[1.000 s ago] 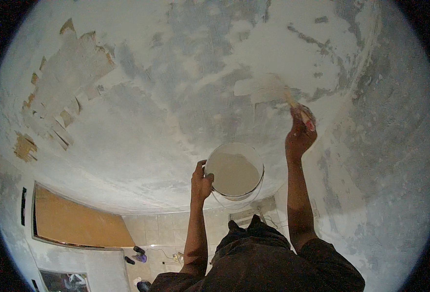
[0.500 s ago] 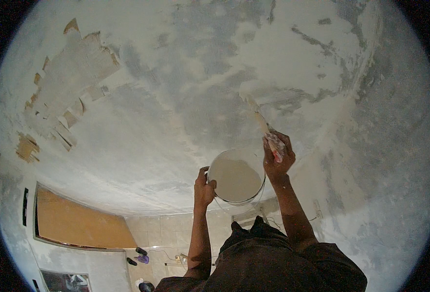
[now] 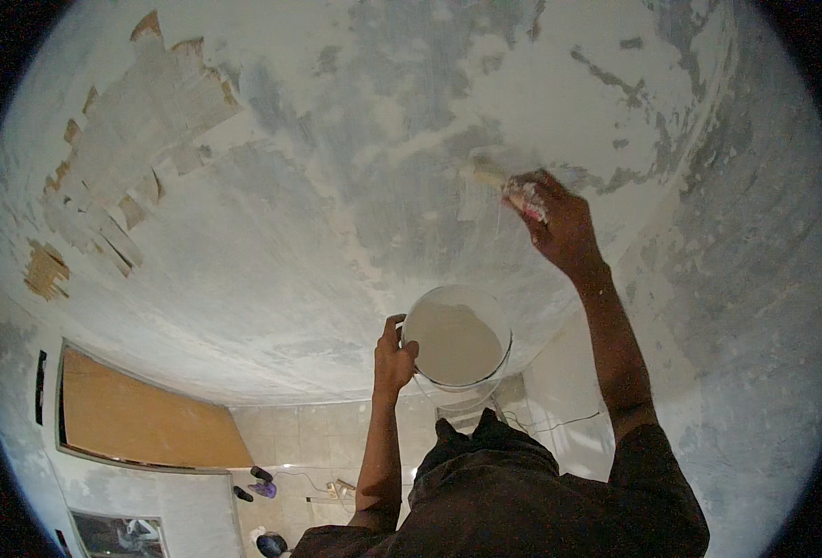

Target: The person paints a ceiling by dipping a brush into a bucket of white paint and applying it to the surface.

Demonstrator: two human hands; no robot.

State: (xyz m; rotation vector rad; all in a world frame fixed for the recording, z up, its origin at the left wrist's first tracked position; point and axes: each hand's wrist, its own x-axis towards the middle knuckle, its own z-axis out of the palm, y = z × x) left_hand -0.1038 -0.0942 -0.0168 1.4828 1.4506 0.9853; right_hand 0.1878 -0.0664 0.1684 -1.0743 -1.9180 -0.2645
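Observation:
At chest height my left hand (image 3: 393, 363) grips the rim of a round bucket (image 3: 464, 295), its fingers bent over the left edge. Pale, creamy paint-like liquid lies inside, and a thin wire handle hangs below the rim. My right hand (image 3: 564, 221) is closed round the handle of a paintbrush (image 3: 485, 173), which is smeared with white and shows some red. The brush's pale head points left and appears to touch the wall (image 3: 401, 219), beside a wet-looking streak. Grey and white patches cover that wall.
Peeling layers with torn brown edges (image 3: 146, 102) mark the wall's upper left. An orange-brown door panel (image 3: 150, 409) is at lower left. On the tiled floor (image 3: 313, 432) lie dark shoes, a purple item (image 3: 264, 488), a cable and a dark round object (image 3: 271, 544).
My right hand has moved up and to the right, and the brush has tilted from steep to nearly level against the wall. My left hand still holds the bucket in nearly the same place.

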